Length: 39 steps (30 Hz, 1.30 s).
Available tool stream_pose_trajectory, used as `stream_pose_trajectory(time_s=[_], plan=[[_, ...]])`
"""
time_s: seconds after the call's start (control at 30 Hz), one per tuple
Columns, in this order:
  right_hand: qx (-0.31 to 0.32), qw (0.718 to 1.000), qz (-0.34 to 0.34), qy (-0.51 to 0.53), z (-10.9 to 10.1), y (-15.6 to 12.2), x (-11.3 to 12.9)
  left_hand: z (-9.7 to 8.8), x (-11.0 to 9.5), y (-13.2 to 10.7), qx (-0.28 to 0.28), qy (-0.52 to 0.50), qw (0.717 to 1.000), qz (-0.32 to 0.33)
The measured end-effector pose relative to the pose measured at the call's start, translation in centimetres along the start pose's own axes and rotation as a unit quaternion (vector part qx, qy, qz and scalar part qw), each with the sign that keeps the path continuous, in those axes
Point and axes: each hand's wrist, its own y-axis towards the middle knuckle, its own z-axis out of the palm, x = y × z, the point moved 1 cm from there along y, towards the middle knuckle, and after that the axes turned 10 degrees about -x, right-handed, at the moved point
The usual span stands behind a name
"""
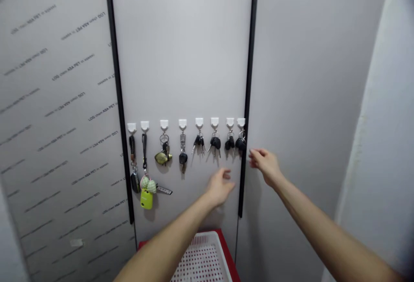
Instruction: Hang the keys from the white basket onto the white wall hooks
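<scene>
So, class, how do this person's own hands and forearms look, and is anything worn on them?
The left hand and right hand are ungloved. The forearms are bare, with no sleeve, watch or bracelet in view.

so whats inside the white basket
Only the perforated bottom shows in the visible part of the white basket. The left forearm covers its left side, and the frame cuts off its near end.

Perhaps home: pale cabinet doors (181, 57), keys (215, 142) on hooks (199, 121).
</scene>
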Motion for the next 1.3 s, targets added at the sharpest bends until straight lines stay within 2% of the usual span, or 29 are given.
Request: stream_pose_trajectory(time_s=[0.03,0.1,0.17,0.2,0.23,0.27,0.3,0.37,0.43,0.5,0.57,0.63,0.73,0.9,1.0,1.07,1.1,1.13,1.2,1.23,1.27,1.3], plan=[[0.012,0.999,0.000,-0.031,-0.2,-1.3,-1.7,-0.7,2.2,-1.3,0.004,-0.015,1.000,-0.022],[0.128,0.985,0.037,-0.109,0.0,-4.5,-5.8,-2.6,7.2,-4.1,-0.027,-0.037,0.995,-0.094],[0.294,0.932,0.097,-0.187,0.7,-8.2,-9.9,-4.7,12.0,-7.0,-0.072,-0.038,0.979,-0.188],[0.358,0.901,0.107,-0.223,1.3,-10.0,-11.5,-5.8,13.8,-8.2,-0.091,-0.037,0.968,-0.229],[0.409,0.875,0.098,-0.239,2.1,-11.6,-12.7,-6.8,15.1,-9.1,-0.103,-0.043,0.960,-0.259],[0.437,0.863,0.080,-0.242,3.0,-12.9,-13.4,-7.9,15.8,-9.7,-0.111,-0.054,0.954,-0.274],[0.459,0.854,0.063,-0.236,4.1,-13.8,-13.4,-9.0,15.7,-9.9,-0.116,-0.070,0.952,-0.275],[0.484,0.853,0.032,-0.196,6.4,-14.6,-11.6,-11.0,13.3,-9.4,-0.115,-0.118,0.957,-0.238],[0.488,0.863,0.008,-0.130,8.5,-14.5,-7.5,-13.1,8.7,-8.2,-0.103,-0.177,0.964,-0.168],[0.453,0.891,-0.025,-0.035,9.9,-13.9,-2.2,-14.9,3.1,-7.1,-0.084,-0.235,0.966,-0.074],[0.415,0.905,-0.056,0.081,10.2,-13.5,3.0,-16.3,-1.9,-6.4,-0.055,-0.284,0.957,0.006],[0.376,0.899,-0.094,0.202,9.8,-13.4,7.1,-17.1,-5.6,-6.1,-0.035,-0.314,0.946,0.071],[0.351,0.876,-0.124,0.308,8.9,-13.3,10.0,-17.2,-8.1,-5.9,-0.012,-0.334,0.935,0.121],[0.350,0.872,-0.112,0.325,8.9,-12.9,10.0,-15.6,-8.5,-5.4,0.009,-0.326,0.937,0.126],[0.328,0.891,-0.115,0.292,9.3,-12.4,9.3,-15.6,-7.8,-4.9,-0.027,-0.272,0.954,0.124],[0.291,0.920,-0.112,0.236,9.8,-12.0,8.3,-16.7,-6.4,-4.5,-0.119,-0.201,0.965,0.118],[0.269,0.937,-0.106,0.197,10.2,-11.8,7.7,-17.5,-5.3,-4.2,-0.197,-0.152,0.962,0.112],[0.247,0.951,-0.100,0.155,10.7,-11.6,7.1,-18.4,-4.2,-3.9,-0.286,-0.096,0.948,0.105],[0.202,0.970,-0.111,0.073,11.9,-11.2,6.0,-20.0,-1.7,-3.3,-0.453,0.026,0.887,0.086],[0.175,0.975,-0.134,0.036,12.5,-11.0,5.5,-20.6,-0.5,-2.9,-0.495,0.076,0.862,0.075],[0.145,0.976,-0.165,0.002,13.2,-10.9,5.2,-20.9,0.6,-2.5,-0.509,0.113,0.851,0.061],[0.114,0.973,-0.198,-0.031,13.8,-10.7,4.9,-21.0,1.5,-2.2,-0.503,0.139,0.852,0.046]])
